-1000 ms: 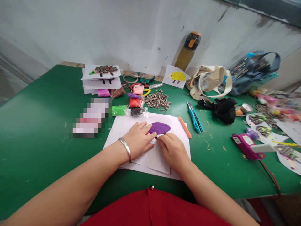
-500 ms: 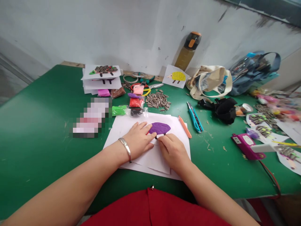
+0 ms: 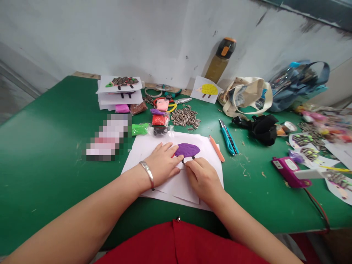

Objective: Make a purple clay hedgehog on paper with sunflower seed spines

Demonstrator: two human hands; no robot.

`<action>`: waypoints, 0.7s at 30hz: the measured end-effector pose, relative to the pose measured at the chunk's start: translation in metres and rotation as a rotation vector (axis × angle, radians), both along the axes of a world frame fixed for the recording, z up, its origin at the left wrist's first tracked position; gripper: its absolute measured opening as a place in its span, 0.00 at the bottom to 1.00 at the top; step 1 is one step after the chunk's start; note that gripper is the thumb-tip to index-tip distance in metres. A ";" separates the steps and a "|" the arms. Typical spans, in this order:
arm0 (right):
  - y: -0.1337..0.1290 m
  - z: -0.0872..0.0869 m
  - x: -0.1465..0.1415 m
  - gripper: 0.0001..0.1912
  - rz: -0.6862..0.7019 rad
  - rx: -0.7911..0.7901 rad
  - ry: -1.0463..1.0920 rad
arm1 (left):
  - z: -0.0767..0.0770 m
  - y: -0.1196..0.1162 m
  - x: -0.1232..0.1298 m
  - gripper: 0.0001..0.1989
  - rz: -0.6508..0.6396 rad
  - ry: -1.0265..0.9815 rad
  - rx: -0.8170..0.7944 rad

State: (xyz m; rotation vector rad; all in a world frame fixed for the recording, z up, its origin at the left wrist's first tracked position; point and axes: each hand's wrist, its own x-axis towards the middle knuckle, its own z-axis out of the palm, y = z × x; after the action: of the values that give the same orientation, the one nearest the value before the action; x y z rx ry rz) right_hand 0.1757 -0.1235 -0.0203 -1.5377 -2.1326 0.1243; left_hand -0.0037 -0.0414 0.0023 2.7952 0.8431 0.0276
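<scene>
My left hand point(image 3: 162, 161) lies flat on the white paper point(image 3: 170, 187), fingers spread, its fingertips at the left end of a purple clay oval point(image 3: 187, 150). A bit of red clay point(image 3: 173, 155) shows beside those fingers, partly covered. Two short black clay legs come down from the oval. My right hand point(image 3: 203, 179) is closed in a pinch at the lower end of the left black clay leg point(image 3: 183, 160). The other black clay leg point(image 3: 193, 157) is just above its knuckles. Several paper sheets are stacked under both hands.
Beyond the paper are bagged clay point(image 3: 160, 120), scissors point(image 3: 183, 100) and a pile of sunflower seeds point(image 3: 186, 117). An orange clay stick point(image 3: 217, 148) and a teal utility knife point(image 3: 228, 138) lie to the right. A magenta glue gun point(image 3: 290, 171) with its cord is farther right.
My right hand's fingers have shifted very slightly downward, so a little more of the black legs shows. The left hand stays in place.
</scene>
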 end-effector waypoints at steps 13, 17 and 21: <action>0.004 -0.003 0.001 0.11 -0.013 -0.039 0.080 | 0.000 -0.001 0.000 0.21 0.003 0.049 0.010; 0.004 -0.005 0.002 0.11 -0.016 -0.052 0.119 | 0.000 -0.002 0.000 0.20 -0.005 0.045 0.041; 0.004 -0.005 0.002 0.11 -0.016 -0.064 0.126 | -0.001 -0.001 -0.001 0.20 -0.008 0.027 0.054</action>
State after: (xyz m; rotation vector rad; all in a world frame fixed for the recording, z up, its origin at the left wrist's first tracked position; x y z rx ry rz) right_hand 0.1773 -0.1190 -0.0257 -1.5408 -2.0351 0.2794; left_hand -0.0044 -0.0428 0.0016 2.8554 0.8493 0.0110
